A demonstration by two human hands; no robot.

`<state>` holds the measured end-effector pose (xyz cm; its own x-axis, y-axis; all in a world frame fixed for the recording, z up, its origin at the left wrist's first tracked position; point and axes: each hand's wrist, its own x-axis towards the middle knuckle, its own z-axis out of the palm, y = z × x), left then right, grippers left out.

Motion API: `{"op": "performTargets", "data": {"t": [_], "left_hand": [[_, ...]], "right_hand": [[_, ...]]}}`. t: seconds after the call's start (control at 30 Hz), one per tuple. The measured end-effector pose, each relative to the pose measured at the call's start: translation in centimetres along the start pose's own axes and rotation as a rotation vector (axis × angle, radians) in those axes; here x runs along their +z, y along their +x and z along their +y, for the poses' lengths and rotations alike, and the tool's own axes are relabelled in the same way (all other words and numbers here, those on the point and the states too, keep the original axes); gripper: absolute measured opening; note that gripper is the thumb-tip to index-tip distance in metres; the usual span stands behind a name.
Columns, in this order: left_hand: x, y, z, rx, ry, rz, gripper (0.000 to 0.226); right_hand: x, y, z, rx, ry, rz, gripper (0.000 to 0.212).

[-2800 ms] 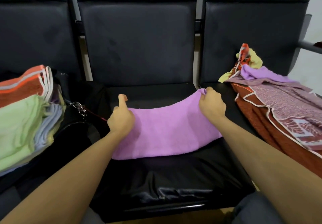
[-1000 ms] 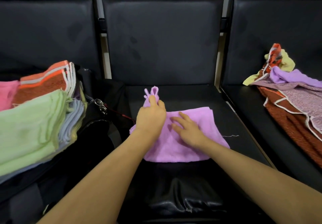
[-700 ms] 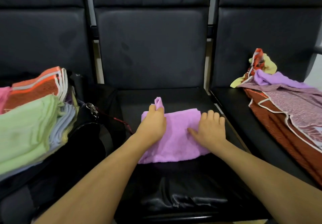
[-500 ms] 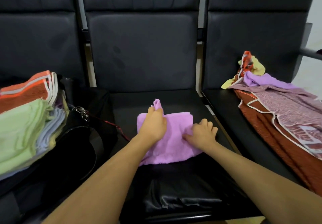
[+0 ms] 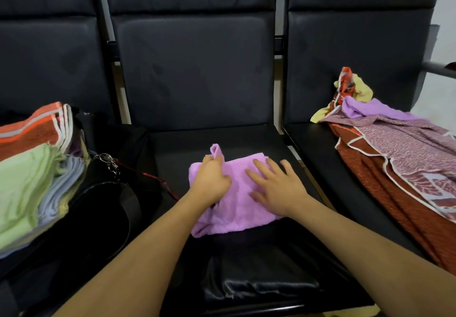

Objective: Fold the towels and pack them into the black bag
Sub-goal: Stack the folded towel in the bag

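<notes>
Our purple towel lies folded on the middle black seat. Our left hand has its grip pinched on the towel's far corner, which sticks up. Our right hand lies flat on the towel, fingers spread. The black bag sits on our left, with folded towels stacked in it.

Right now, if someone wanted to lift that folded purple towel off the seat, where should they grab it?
Probably by its two short sides, coming in from left and right. The purple towel lies flat in loose layers on the black seat, so pinching both sides keeps the fold together. The left hand grips its far-left corner; the right hand presses flat on top.
</notes>
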<state>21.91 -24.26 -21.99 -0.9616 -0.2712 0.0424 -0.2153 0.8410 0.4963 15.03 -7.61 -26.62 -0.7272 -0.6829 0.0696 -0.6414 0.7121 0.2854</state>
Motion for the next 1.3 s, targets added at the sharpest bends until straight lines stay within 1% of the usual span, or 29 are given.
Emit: {"op": "performTargets", "data": {"t": [0.03,0.07,0.1,0.17,0.2,0.27,0.33,0.4,0.43,0.47,0.5,0.57,0.63,0.67,0.73,0.77,0.87,0.93,1.03,1.1,1.13,1.2,1.23,1.27,1.3], "left_hand": [[-0.3,0.1,-0.1,-0.001,-0.029,0.027,0.058],[-0.6,0.1,-0.1,-0.002,-0.059,0.049,0.059],[-0.8,0.2,-0.1,0.001,-0.088,0.065,0.059],[-1.0,0.3,0.2,0.033,-0.139,0.088,0.060],[-1.0,0.3,0.4,0.054,-0.166,0.095,0.060],[-0.7,0.5,1.0,0.086,-0.246,0.086,0.060],[-0.1,0.7,2.0,0.123,-0.325,0.011,0.061],[1.0,0.7,3.1,0.163,-0.393,-0.161,0.061],[1.7,0.6,3.5,0.166,-0.365,-0.236,0.059],[2.3,0.5,3.7,0.147,-0.292,-0.263,0.054],[2.8,0.6,3.7,0.116,-0.214,-0.241,0.049],[3.4,0.7,3.3,0.024,-0.108,-0.111,0.043],[3.4,0.4,2.7,-0.095,-0.004,-0.006,0.041],[3.5,0.3,2.2,-0.164,0.073,0.021,0.042],[3.7,0.0,0.9,-0.286,0.214,0.021,0.047],[4.0,-0.2,0.2,-0.324,0.248,-0.001,0.051],[5.1,0.0,-1.8,-0.364,0.279,-0.144,0.060],[5.5,0.2,-2.5,-0.334,0.334,-0.226,0.065],[5.5,0.1,-2.7,-0.291,0.374,-0.269,0.068],[5.5,-0.1,-2.8,-0.269,0.378,-0.253,0.068],[5.4,-0.2,-2.8,-0.243,0.398,-0.216,0.068],[5.2,-0.6,-2.5,-0.107,0.463,-0.103,0.064],[5.1,-0.7,-2.4,-0.020,0.471,-0.079,0.063],[5.1,-0.8,-2.3,0.048,0.457,-0.088,0.064],[5.1,-1.0,-2.1,0.075,0.433,-0.123,0.068]], "right_hand": [[0.3,0.0,0.3,0.012,0.032,-0.115,0.067],[0.3,-0.1,0.4,0.039,0.045,-0.182,0.069],[0.5,-0.1,0.5,0.061,0.072,-0.222,0.070],[0.6,-0.1,0.3,0.089,0.195,-0.232,0.066],[0.4,-0.1,0.2,0.122,0.283,-0.192,0.059],[-0.2,0.0,0.4,0.249,0.415,-0.011,0.045],[-0.9,0.0,0.9,0.394,0.445,0.163,0.037],[-1.0,0.2,1.6,0.505,0.545,0.206,0.036],[-0.9,0.2,1.8,0.545,0.607,0.201,0.037],[-0.9,0.2,2.0,0.572,0.645,0.194,0.039],[-0.7,0.2,2.2,0.583,0.639,0.181,0.040],[-0.6,0.2,2.1,0.570,0.539,0.156,0.040],[-0.9,0.3,1.7,0.554,0.440,0.111,0.041],[-1.1,0.5,1.4,0.559,0.398,0.081,0.045],[-1.5,0.8,0.7,0.580,0.297,0.045,0.055],[-1.5,0.9,0.3,0.586,0.253,0.046,0.060],[-1.1,1.1,-0.4,0.552,0.174,0.076,0.061],[-0.8,1.3,-0.7,0.506,0.151,0.067,0.058],[-0.8,1.2,-1.0,0.485,0.162,0.018,0.052],[-0.9,1.1,-1.3,0.489,0.171,0.016,0.045],[-0.9,1.0,-1.5,0.489,0.173,0.023,0.041],[-1.1,0.8,-1.8,0.480,0.190,0.047,0.033],[-1.3,0.6,-1.9,0.479,0.206,0.060,0.031],[-1.4,0.5,-1.9,0.482,0.232,0.072,0.029],[-1.6,0.4,-1.7,0.490,0.276,0.083,0.026]]}}
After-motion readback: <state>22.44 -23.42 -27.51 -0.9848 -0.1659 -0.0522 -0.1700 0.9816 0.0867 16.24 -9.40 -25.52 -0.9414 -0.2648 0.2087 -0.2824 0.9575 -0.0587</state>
